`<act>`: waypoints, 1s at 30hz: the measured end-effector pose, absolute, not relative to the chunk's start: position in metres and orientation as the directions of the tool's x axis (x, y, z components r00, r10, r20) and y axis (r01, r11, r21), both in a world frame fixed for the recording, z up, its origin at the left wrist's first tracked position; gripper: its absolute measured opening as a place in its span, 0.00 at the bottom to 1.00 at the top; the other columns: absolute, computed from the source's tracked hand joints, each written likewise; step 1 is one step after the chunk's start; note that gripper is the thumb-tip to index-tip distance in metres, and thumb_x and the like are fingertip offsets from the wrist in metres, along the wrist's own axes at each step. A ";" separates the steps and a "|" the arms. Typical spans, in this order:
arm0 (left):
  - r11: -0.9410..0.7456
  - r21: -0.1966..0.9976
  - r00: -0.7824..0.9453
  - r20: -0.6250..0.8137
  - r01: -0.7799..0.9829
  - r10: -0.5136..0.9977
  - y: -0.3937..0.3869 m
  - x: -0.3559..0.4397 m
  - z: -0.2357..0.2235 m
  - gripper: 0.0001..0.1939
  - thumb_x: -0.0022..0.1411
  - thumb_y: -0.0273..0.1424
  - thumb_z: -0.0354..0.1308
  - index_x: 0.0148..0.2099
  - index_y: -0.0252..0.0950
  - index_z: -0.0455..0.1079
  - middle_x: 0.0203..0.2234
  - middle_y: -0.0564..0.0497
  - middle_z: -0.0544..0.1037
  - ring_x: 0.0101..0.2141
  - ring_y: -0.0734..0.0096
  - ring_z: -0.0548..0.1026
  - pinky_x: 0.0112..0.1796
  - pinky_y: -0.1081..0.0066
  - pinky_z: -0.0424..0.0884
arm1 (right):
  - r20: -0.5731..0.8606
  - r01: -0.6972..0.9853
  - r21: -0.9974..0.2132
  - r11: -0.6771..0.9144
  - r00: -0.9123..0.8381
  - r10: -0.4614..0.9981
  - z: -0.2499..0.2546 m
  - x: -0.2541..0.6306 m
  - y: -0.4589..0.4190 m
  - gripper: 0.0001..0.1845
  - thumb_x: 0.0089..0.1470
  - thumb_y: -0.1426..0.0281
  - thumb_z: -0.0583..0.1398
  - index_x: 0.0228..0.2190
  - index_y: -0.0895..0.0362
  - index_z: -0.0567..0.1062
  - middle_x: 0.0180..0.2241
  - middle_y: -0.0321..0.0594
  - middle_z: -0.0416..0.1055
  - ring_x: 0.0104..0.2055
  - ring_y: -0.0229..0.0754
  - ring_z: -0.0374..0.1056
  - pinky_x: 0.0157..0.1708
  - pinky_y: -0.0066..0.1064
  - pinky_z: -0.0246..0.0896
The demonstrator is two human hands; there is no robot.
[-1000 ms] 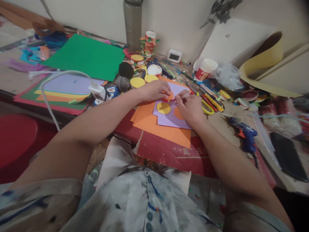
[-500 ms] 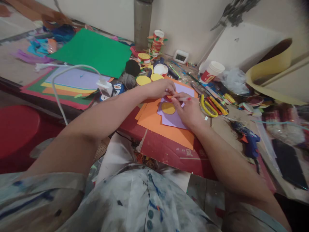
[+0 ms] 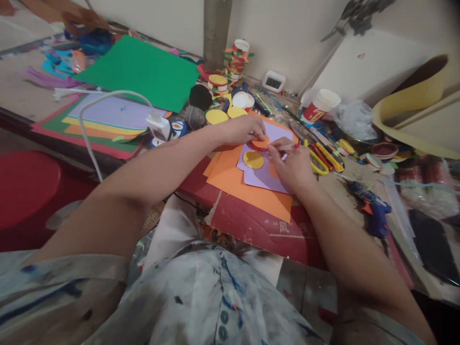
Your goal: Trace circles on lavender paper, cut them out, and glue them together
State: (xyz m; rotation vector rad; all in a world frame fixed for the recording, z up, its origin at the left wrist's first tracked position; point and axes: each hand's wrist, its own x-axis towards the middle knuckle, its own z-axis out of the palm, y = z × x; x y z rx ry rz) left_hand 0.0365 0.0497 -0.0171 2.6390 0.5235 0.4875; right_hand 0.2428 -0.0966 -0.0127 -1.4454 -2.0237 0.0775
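Observation:
My left hand (image 3: 247, 129) has its fingers curled down on a small round piece with an orange top and red rim (image 3: 260, 143), at the middle of the head view. Close on its right, my right hand (image 3: 295, 165) is closed around a white pen with a red end (image 3: 287, 147). The pen's tip is near the orange piece, but I cannot tell whether they touch. Just below lies a yellow disc (image 3: 253, 160) on a lilac foam sheet (image 3: 264, 178). Under that sheet is a larger orange sheet (image 3: 247, 193).
Yellow-handled scissors (image 3: 319, 164) and cutters lie right of my right hand. Farther right is a blue glue gun (image 3: 375, 215). A paper cup (image 3: 321, 106) and a small clock (image 3: 273, 81) stand behind. A green sheet (image 3: 143, 72) and a white cable (image 3: 82, 125) are on the left.
My right hand has drawn slightly right with the pen, away from my left fingers, so more of the orange-topped piece shows. The whole view has shifted slightly.

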 end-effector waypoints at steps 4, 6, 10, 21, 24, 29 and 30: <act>-0.856 0.436 0.871 0.260 0.279 0.416 0.047 0.036 -0.014 0.18 0.77 0.30 0.55 0.55 0.41 0.87 0.57 0.45 0.86 0.57 0.64 0.81 0.62 0.63 0.71 | 0.445 0.816 -0.467 0.341 -0.116 0.888 -0.007 0.250 -0.096 0.16 0.70 0.60 0.60 0.30 0.51 0.79 0.34 0.45 0.84 0.29 0.46 0.73 0.34 0.41 0.68; -0.867 0.410 0.874 0.261 0.284 0.410 0.046 0.036 -0.013 0.18 0.76 0.28 0.55 0.56 0.40 0.86 0.57 0.45 0.86 0.57 0.65 0.81 0.62 0.64 0.72 | 0.466 0.802 -0.500 0.328 -0.070 0.882 -0.004 0.251 -0.097 0.19 0.70 0.58 0.60 0.28 0.51 0.79 0.33 0.45 0.83 0.28 0.45 0.73 0.33 0.40 0.68; -0.879 0.362 0.872 0.260 0.309 0.414 0.044 0.036 -0.012 0.18 0.72 0.25 0.57 0.57 0.38 0.84 0.54 0.45 0.86 0.57 0.63 0.81 0.60 0.64 0.72 | 0.515 0.768 -0.566 0.301 0.044 0.856 0.002 0.254 -0.098 0.21 0.70 0.55 0.61 0.28 0.51 0.80 0.30 0.45 0.82 0.30 0.47 0.77 0.35 0.41 0.70; -0.919 0.203 0.891 0.245 0.338 0.382 0.032 0.035 0.001 0.18 0.70 0.23 0.53 0.46 0.37 0.86 0.51 0.43 0.87 0.52 0.60 0.82 0.51 0.64 0.73 | 0.374 0.536 -0.821 0.197 0.244 0.895 0.016 0.264 -0.040 0.17 0.68 0.63 0.66 0.27 0.54 0.77 0.23 0.37 0.77 0.24 0.37 0.71 0.27 0.29 0.67; -0.919 0.139 0.891 0.226 0.369 0.393 0.025 0.033 0.005 0.21 0.67 0.22 0.55 0.51 0.40 0.87 0.51 0.45 0.87 0.54 0.59 0.82 0.51 0.63 0.73 | 0.276 0.468 -0.872 0.141 0.234 0.932 0.018 0.252 -0.017 0.18 0.67 0.71 0.65 0.23 0.56 0.76 0.20 0.36 0.75 0.21 0.33 0.67 0.25 0.26 0.64; -0.918 0.085 0.889 0.232 0.387 0.396 0.017 0.029 0.008 0.21 0.66 0.29 0.61 0.56 0.50 0.86 0.51 0.50 0.88 0.56 0.56 0.81 0.53 0.61 0.73 | 0.153 0.406 -0.912 0.060 0.200 0.968 0.015 0.230 0.012 0.20 0.65 0.71 0.67 0.20 0.55 0.73 0.17 0.33 0.71 0.19 0.33 0.65 0.22 0.25 0.61; -0.920 0.081 0.893 0.223 0.383 0.391 0.017 0.028 0.009 0.20 0.67 0.30 0.61 0.57 0.50 0.86 0.51 0.50 0.88 0.56 0.56 0.80 0.53 0.61 0.73 | 0.142 0.405 -0.913 0.054 0.191 0.971 0.015 0.227 0.016 0.20 0.65 0.72 0.66 0.20 0.54 0.73 0.17 0.33 0.71 0.19 0.33 0.65 0.22 0.25 0.60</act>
